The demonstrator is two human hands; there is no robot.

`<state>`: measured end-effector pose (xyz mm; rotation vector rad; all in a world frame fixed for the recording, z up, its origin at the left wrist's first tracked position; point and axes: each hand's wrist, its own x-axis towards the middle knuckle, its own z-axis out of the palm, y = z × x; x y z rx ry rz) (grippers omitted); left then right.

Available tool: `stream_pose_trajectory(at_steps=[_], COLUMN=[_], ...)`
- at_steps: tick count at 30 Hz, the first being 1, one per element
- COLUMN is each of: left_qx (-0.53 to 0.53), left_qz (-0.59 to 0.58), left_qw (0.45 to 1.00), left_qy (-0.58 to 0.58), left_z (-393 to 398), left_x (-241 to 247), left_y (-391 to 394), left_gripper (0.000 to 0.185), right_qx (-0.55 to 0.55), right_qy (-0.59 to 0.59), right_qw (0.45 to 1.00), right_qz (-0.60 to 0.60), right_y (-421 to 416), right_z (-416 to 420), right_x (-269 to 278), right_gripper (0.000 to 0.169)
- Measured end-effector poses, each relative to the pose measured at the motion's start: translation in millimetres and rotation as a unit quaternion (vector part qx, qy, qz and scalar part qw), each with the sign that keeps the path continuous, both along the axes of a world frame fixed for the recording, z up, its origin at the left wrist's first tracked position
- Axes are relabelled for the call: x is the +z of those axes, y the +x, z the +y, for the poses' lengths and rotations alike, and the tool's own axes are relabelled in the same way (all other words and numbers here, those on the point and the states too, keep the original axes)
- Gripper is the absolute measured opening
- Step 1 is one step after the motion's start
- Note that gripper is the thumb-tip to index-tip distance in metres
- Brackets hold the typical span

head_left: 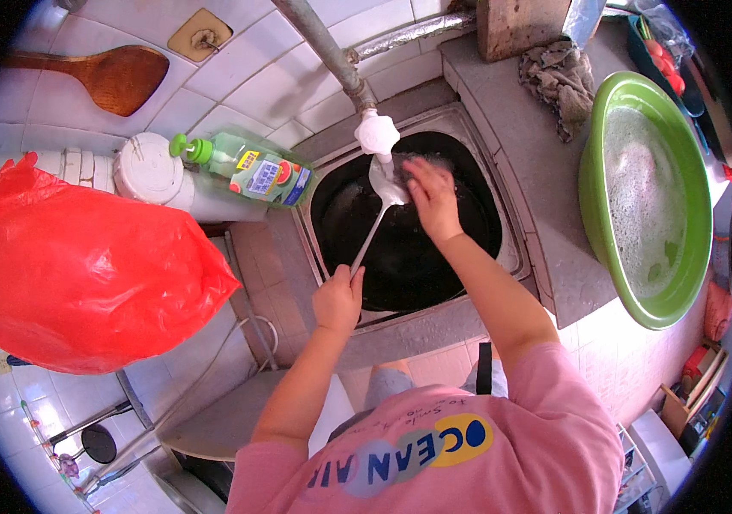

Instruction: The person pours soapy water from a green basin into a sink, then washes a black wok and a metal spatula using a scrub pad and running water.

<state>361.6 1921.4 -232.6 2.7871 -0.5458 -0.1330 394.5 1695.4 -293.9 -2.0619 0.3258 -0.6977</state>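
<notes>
My left hand [338, 301] grips the long handle of a metal ladle [371, 235] over the sink. The ladle's bowl is under a white faucet [377, 133], with water running into it. My right hand [434, 202] is at the right side of the bowl, fingers stretched towards it. A greyish, blurred patch shows by those fingertips; whether the hand holds something there is hidden. Below both hands, a large black round pan [404, 270], probably a wok, fills most of the stainless steel sink [519, 254].
Left of the sink lie a green dish soap bottle [263, 170] and a bulging red plastic bag [89, 276]. A green basin [590, 186] of sudsy water overhangs the counter at right, near a crumpled grey rag [558, 83]. A metal pipe [330, 48] descends to the faucet.
</notes>
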Motion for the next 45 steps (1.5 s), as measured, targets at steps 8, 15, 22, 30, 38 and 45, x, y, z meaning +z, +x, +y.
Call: stream_pose_trajectory(at_steps=[8, 15, 22, 30, 38, 45], left_qx=[-0.016, 0.008, 0.016, 0.022, -0.014, -0.020], left_qz=[-0.017, -0.010, 0.008, 0.002, -0.030, -0.076], left_qw=[1.000, 1.000, 1.000, 0.999, 0.999, 0.996], left_qy=[-0.008, -0.003, 0.012, -0.031, -0.039, -0.049], left_z=[-0.9, -5.9, -9.4, -6.3, 5.0, 14.7], left_x=[-0.9, 1.9, -2.9, -3.9, 1.9, -1.6], left_y=[0.8, -0.3, -1.9, -12.6, -15.5, -9.3], left_gripper=[0.030, 0.030, 0.024, 0.016, 0.016, 0.015], right_qx=[-0.021, 0.141, 0.238, 0.186, 0.080, 0.120], right_qy=[-0.012, -0.090, -0.147, -0.169, -0.059, 0.010], right_qw=[1.000, 0.983, 0.957, 0.967, 0.995, 0.993], right_qz=[-0.001, -0.077, -0.073, -0.045, -0.015, -0.013], right_y=[3.2, -8.0, -37.7, -26.0, 19.2, 27.8], right_z=[-8.0, 14.7, 49.9, 39.8, 0.1, 2.6], right_x=[2.2, 27.5, 18.1, 9.7, -3.7, -3.3], right_gripper=[0.037, 0.035, 0.040, 0.029, 0.020, 0.026])
